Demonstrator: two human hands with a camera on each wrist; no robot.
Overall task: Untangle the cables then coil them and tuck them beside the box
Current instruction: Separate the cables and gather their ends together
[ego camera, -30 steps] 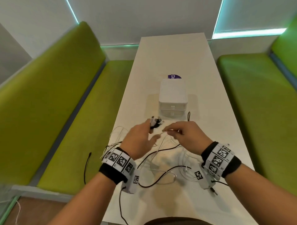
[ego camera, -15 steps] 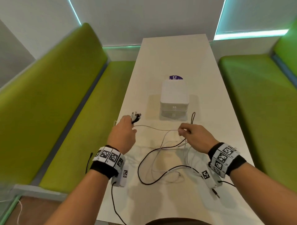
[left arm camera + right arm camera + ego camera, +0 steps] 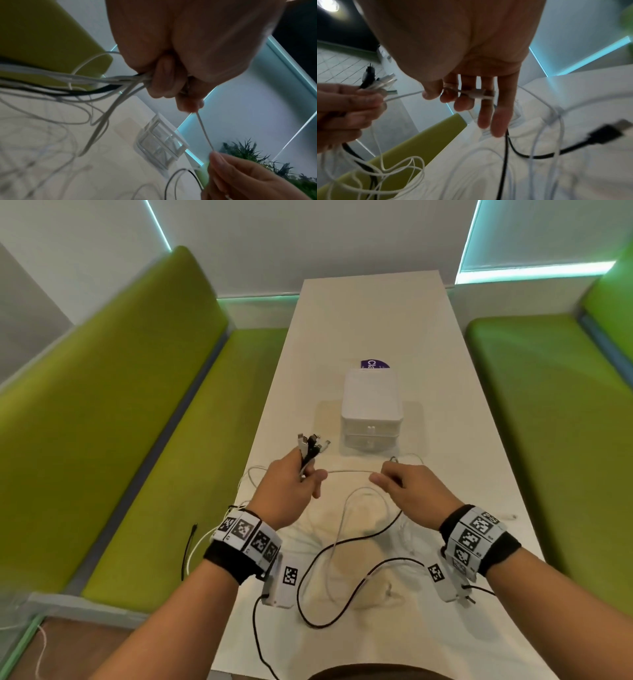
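Two green benches flank one white tabletop. One white box mid-tabletop. Cables sprawl before it, black and white, count unclear. Left hand grip clamped on connector bundle; right hand pinches one taut white cable.

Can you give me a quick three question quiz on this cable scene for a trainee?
1. True or false: the left hand grips a bundle of cable ends.
2. What does the right hand pinch? A) the box B) a white cable C) a black plug
3. Fill in: the white cable runs taut between the two ____.

Key
1. True; black and white plugs stick up out of the fist.
2. B; thumb and forefinger pinch the white cable, well short of the box.
3. hands; slack cable loops lie on the table below.
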